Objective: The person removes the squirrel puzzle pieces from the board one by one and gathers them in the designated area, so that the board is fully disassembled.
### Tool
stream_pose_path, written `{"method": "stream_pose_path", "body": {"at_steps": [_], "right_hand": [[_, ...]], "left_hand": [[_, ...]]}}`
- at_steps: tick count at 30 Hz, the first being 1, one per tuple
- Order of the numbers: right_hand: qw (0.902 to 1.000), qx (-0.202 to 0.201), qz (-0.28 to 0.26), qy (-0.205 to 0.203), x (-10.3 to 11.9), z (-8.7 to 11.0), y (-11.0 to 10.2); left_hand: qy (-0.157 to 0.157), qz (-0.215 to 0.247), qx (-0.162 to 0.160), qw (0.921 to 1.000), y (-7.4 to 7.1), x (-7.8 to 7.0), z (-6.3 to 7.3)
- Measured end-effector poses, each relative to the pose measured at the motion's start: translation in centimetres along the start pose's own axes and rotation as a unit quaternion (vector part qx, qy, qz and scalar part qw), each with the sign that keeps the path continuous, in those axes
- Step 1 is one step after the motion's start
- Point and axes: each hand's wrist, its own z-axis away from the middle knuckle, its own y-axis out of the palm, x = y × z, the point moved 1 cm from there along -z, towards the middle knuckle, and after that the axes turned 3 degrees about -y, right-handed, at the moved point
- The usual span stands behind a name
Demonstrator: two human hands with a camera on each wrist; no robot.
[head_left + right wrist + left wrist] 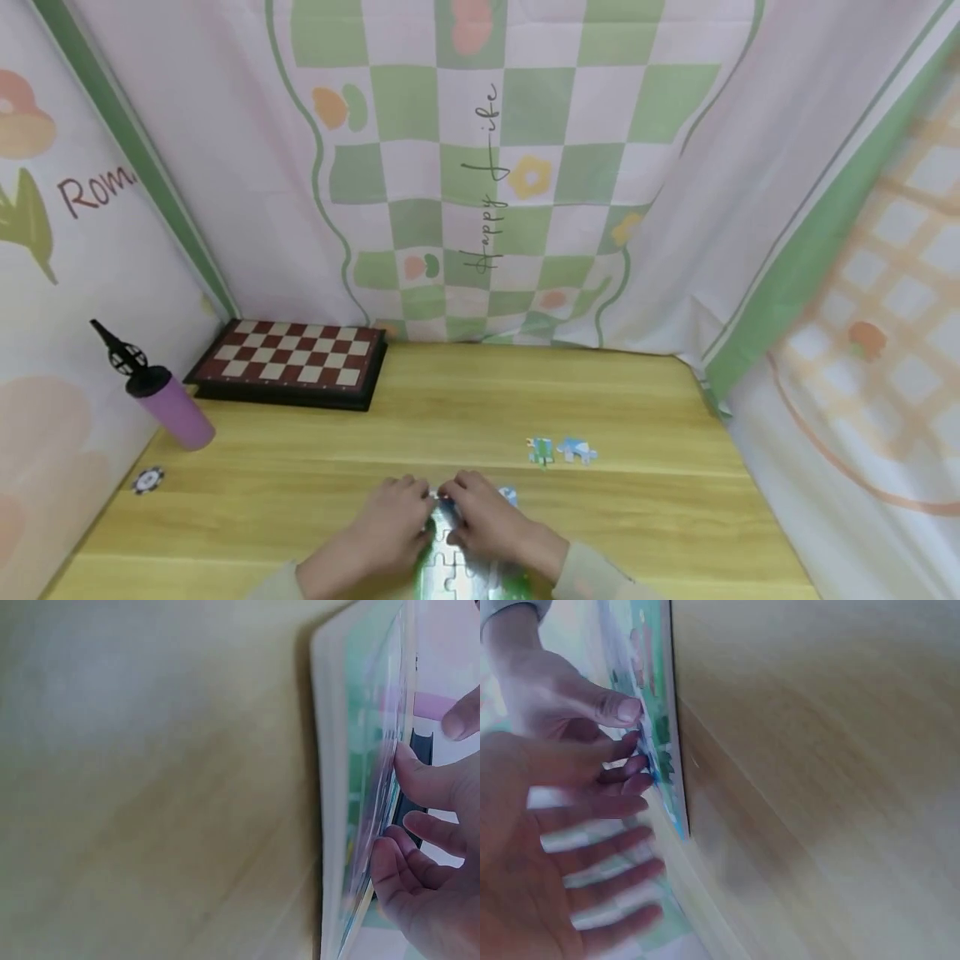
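A partly assembled jigsaw puzzle (442, 575) in green and pale tones lies in a flat tray at the near edge of the table. My right hand (487, 517) is over its upper part, thumb and bent fingers about a dark bluish puzzle piece (450, 510) at the surface. In the right wrist view, the fingertips (386, 855) meet the puzzle's face. My left hand (390, 521) is at the puzzle's left side, beside the right; in the left wrist view its fingers (615, 881) are spread, fairly straight and blurred, holding nothing.
Two loose puzzle pieces, one green (541, 451) and one blue-white (577, 450), lie beyond my right hand. A checkered board box (292, 358) is at the back left, near a purple pump bottle (180, 412) and a poker chip (147, 480). Patterned curtains (510, 183) enclose the table.
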Motion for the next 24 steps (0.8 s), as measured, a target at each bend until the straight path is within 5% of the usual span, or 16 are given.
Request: {"method": "stream_pose_path", "body": {"at_steps": [5,10,24], "right_hand": [[0.9998,0.008,0.015,0.012,0.4,0.0,0.0],[0.9996,0.012,0.013,0.02,0.7,0.0,-0.1],[0.996,0.047,-0.018,0.074,1.0,-1.1,-0.6]], "left_hand": [[-0.068,-0.012,0.028,0.9972,0.5,0.6,-0.1],[-0.071,-0.003,0.045,0.9965,1.3,0.9,0.1],[-0.062,0.03,0.021,0.9974,2.2,1.6,-0.3]]}}
